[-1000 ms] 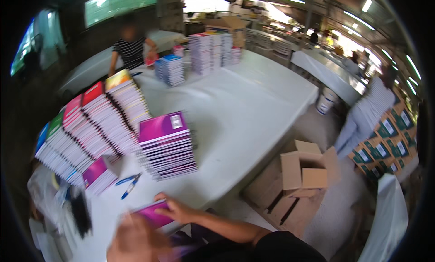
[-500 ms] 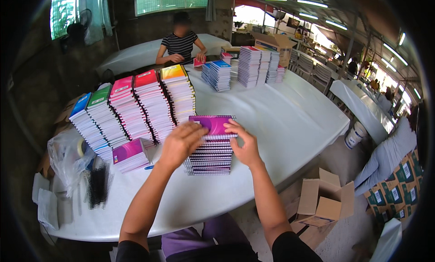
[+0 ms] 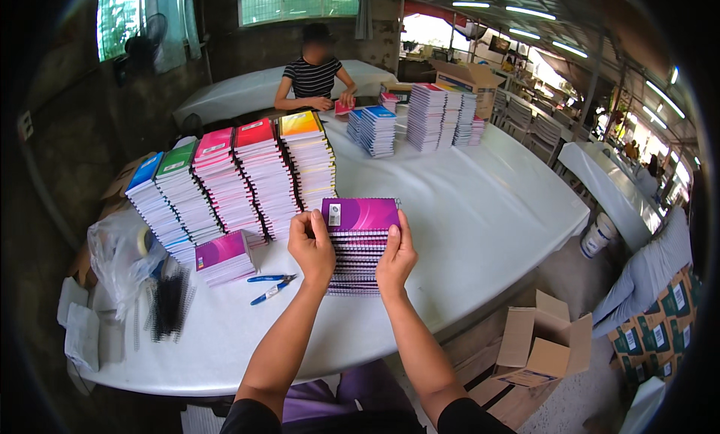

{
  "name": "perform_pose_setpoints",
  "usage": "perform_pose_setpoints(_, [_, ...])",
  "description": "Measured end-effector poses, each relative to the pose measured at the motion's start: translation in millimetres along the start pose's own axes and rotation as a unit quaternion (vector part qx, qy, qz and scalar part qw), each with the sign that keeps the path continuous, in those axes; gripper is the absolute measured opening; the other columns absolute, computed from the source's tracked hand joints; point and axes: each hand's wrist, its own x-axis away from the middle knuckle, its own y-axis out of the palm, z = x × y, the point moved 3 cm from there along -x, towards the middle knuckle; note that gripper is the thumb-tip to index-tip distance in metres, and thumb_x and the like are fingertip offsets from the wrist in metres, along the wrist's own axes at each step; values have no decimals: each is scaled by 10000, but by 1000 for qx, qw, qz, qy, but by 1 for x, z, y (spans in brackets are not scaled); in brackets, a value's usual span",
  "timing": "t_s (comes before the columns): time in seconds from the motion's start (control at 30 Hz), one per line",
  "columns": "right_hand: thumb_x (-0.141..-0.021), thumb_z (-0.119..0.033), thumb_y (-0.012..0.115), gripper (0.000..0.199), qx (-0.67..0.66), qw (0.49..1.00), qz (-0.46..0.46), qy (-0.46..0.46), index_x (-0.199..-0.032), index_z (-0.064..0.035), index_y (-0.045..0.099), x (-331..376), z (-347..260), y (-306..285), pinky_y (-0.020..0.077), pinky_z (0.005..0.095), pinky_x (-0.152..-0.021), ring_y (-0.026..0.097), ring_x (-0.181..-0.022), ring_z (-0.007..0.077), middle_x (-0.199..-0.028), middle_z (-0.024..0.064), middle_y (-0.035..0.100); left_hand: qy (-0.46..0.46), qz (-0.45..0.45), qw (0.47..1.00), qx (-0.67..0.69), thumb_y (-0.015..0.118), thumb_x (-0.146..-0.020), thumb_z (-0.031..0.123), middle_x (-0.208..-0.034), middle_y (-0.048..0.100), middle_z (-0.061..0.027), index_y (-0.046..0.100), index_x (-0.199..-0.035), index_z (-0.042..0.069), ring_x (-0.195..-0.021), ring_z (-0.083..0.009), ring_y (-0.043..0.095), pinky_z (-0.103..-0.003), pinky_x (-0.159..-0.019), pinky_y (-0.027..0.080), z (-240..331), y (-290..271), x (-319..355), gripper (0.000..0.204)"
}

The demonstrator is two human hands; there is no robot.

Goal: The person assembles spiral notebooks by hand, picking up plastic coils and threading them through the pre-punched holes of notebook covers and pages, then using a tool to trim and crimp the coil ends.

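From where I'm standing, taking twelve as straight out from the worker, the pile of purple spiral notebooks (image 3: 364, 215) stands on the white-covered counter (image 3: 480, 209), right before the body. The left hand (image 3: 312, 248) is clamped on the upper pile at its nine o'clock side, the right hand (image 3: 397, 258) likewise at three, thumbs towards the worker; gripped from both sides, I'd say, so the loose spiral edges stay in line.

A shorter purple pile (image 3: 225, 258) sits at nine o'clock, and blue-handled cutters (image 3: 270, 293) lie at eight, presumably within easy reach of the left hand. Beyond them are loose black coils (image 3: 169, 303). Tall notebook stacks (image 3: 251, 171) lean together at ten o'clock, sorted by cover colour, perhaps for simple counting. At four o'clock, off the counter, there's an open cardboard box (image 3: 544, 359). Around half past eleven a co-worker (image 3: 311, 81) handles a red notebook (image 3: 343, 108).
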Motion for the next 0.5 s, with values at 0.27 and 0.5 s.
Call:
perform_pose_setpoints(0.27, [-906, -155, 537, 335, -23, 998, 27, -48, -1194, 13, 517, 3, 9, -10, 418, 357, -905, 550, -1056, 242, -1143, 150, 585, 79, -67, 994, -40, 541, -868, 90, -872, 548, -99, 489, -1109, 0, -806, -208, 516, -327, -736, 416, -7, -35, -23, 262])
perform_pose_setpoints(0.5, [-906, -126, 452, 321, -84, 987, -76, -117, -1175, 46, 478, 79, 0, -60, 340, 391, -975, 467, -1132, 274, -1215, 181, 502, 184, -239, 763, -571, 598, -797, 118, -1278, 493, -179, 546, -1174, 39, -1187, -321, 470, -395, -977, 392, -88, -205, -55, 389])
